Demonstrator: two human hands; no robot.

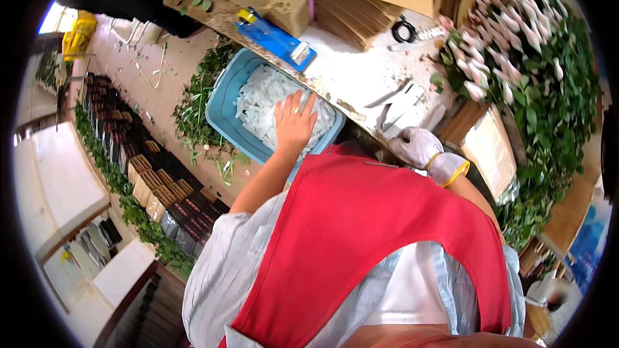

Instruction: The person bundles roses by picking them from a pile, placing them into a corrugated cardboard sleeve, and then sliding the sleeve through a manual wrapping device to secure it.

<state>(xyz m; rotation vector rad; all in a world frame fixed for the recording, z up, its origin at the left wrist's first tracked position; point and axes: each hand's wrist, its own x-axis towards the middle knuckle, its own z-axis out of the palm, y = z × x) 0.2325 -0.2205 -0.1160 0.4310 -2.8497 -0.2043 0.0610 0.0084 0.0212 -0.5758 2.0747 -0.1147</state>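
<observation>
My bare left hand (295, 123), a ring on one finger, is spread palm down over a blue plastic tub (225, 106). White, strip-like pieces (261, 92) fill much of the tub, close under the fingers; whether they touch is unclear. My right hand (413, 147), in a pale work glove with a yellow cuff edge, is curled at the near edge of the workbench. Beside it lies a white-and-grey hand tool (399, 106), of a kind I cannot settle. The gloved fingers are partly hidden, so I cannot tell whether they hold anything.
A blue tape dispenser (275, 38) sits on the bench, with cardboard sheets (353, 5) behind. Pale pink roses (503, 43) are heaped at right. Cut foliage (203, 96) lies beside the tub. Another person (130, 5) stands at upper left. Rows of wrapped bundles (150, 169) line the floor at left.
</observation>
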